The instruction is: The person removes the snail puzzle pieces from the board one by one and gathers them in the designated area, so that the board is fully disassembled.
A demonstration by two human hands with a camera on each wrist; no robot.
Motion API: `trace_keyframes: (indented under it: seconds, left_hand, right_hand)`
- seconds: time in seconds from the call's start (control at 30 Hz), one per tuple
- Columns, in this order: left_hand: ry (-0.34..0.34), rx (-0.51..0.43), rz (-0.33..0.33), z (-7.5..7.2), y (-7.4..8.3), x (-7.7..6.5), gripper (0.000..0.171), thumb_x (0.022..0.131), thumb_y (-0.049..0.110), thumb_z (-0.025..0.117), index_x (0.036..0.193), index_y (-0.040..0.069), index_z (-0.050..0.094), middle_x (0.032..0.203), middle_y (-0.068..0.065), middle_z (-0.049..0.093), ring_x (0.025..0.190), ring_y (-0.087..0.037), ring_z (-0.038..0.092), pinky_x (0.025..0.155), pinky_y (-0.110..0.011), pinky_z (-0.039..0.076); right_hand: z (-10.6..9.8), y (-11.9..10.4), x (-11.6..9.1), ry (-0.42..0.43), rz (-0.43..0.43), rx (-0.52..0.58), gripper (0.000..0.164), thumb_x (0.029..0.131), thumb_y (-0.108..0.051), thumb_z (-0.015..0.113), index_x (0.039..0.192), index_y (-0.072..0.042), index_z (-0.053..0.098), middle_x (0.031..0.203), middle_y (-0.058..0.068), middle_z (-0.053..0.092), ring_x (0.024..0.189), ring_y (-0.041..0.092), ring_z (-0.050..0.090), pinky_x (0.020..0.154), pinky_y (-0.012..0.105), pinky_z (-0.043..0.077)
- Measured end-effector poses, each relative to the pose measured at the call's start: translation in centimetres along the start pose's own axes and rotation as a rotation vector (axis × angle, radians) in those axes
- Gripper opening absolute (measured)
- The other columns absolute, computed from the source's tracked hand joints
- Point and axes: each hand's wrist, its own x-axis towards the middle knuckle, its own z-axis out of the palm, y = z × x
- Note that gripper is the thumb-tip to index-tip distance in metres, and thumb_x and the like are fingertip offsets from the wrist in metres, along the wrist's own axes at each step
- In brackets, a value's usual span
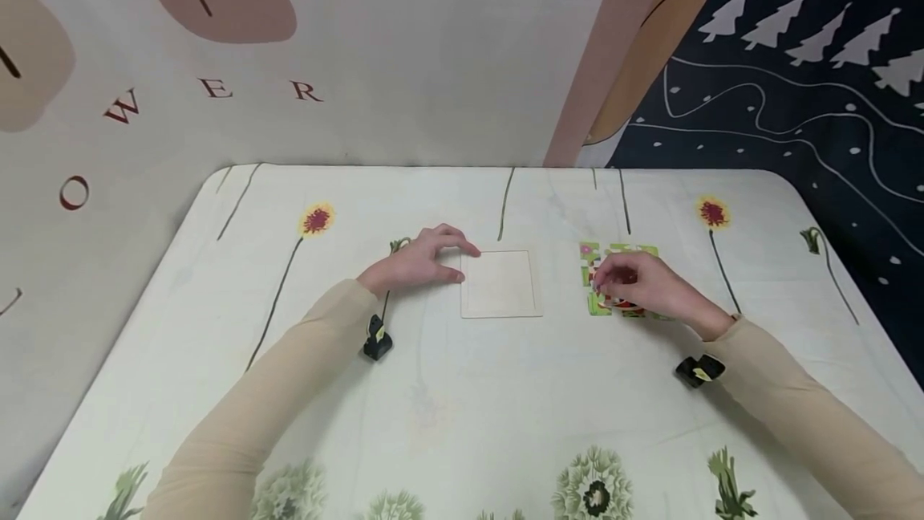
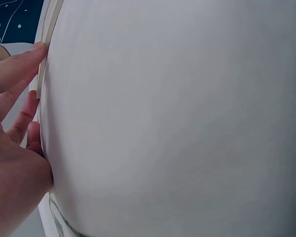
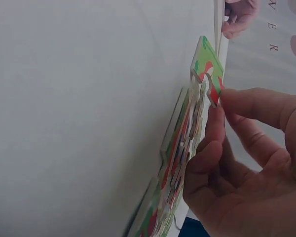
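Note:
A square wooden puzzle tray (image 1: 501,313) with a shallow rim lies flat on the table. My left hand (image 1: 424,260) rests at its left side, index finger and thumb apart, touching its edge. To the right of the tray, several colourful jigsaw pieces (image 1: 634,249), mainly green with red and white, lie in loose rows. Over them is my right hand (image 1: 642,283). Between thumb and finger it pinches a green and red jigsaw piece (image 3: 207,59), held tilted above the others in the right wrist view. In the head view the hand covers part of the pieces.
A white cloth (image 1: 433,392) printed with flowers covers the table. Behind it stands a pale wall hanging (image 1: 433,54) with letters, and a dark one (image 1: 765,103) with white trees hangs at the right. A small black camera (image 1: 378,339) sits at the left wrist.

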Motion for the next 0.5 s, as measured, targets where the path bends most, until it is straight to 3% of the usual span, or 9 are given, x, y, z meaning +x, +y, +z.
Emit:
trace_keyframes:
  seconds: [0.5]
  left_hand:
    - [0.003,-0.005,-0.003,0.03,-0.04,-0.05,0.041,0.091,0.008,0.074,0.131,0.009,0.069,0.146,-0.016,0.048,0.142,-0.042,0.03,0.116,-0.06,0.022]
  right_hand:
    - [0.41,-0.24,0.31,-0.006,0.081,-0.072,0.006,0.094,0.002,0.069,0.098,0.001,0.073,0.101,0.012,0.065,0.078,0.018,0.052,0.068,0.028,0.043]
